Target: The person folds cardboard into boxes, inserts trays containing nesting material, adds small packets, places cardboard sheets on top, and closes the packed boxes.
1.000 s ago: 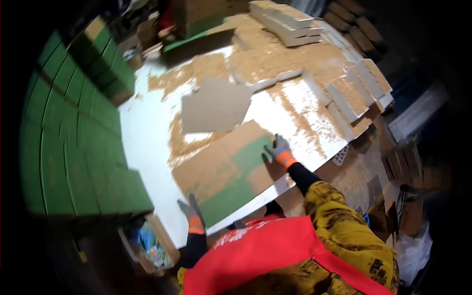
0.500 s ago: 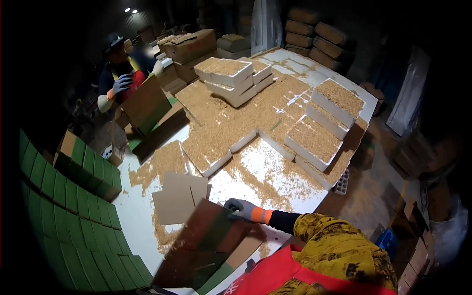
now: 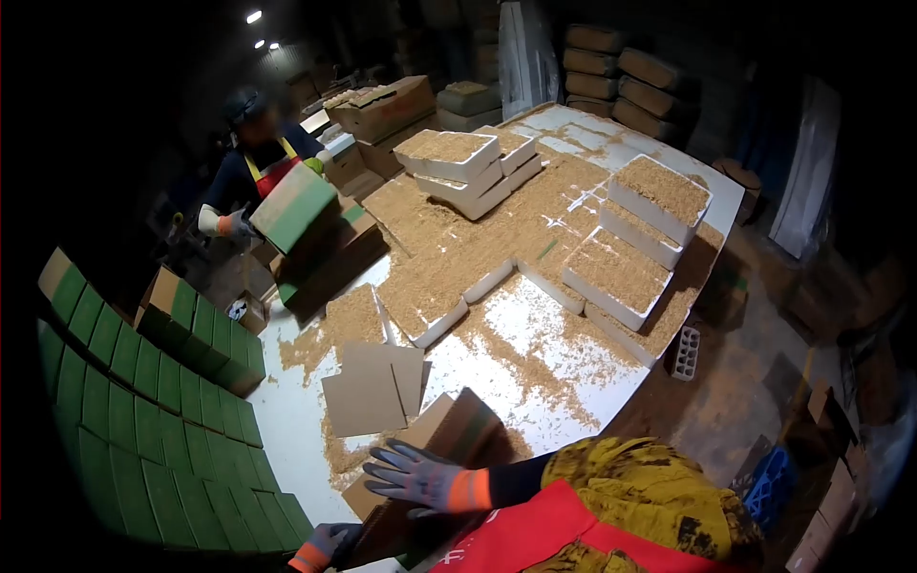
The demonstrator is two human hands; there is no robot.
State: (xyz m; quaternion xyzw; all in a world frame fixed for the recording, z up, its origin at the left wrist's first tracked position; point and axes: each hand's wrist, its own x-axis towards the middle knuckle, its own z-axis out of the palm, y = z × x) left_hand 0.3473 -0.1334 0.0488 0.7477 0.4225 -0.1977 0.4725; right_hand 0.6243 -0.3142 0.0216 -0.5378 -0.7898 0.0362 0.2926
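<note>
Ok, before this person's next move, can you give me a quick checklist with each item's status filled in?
1. Right hand on the cardboard box: ok, laid over it with fingers spread.
2. Left hand gripping firmly: cannot tell; it is at the box's near left end, partly hidden.
3. Box bottom closed: cannot tell, out of sight.
4. Table free of loose shavings: not ok, they lie scattered beyond the box.
5. Flat cardboard sheets clear of both hands: ok, lying beyond them.
6. Co-worker clear of this box: ok, across the table with another box.
</note>
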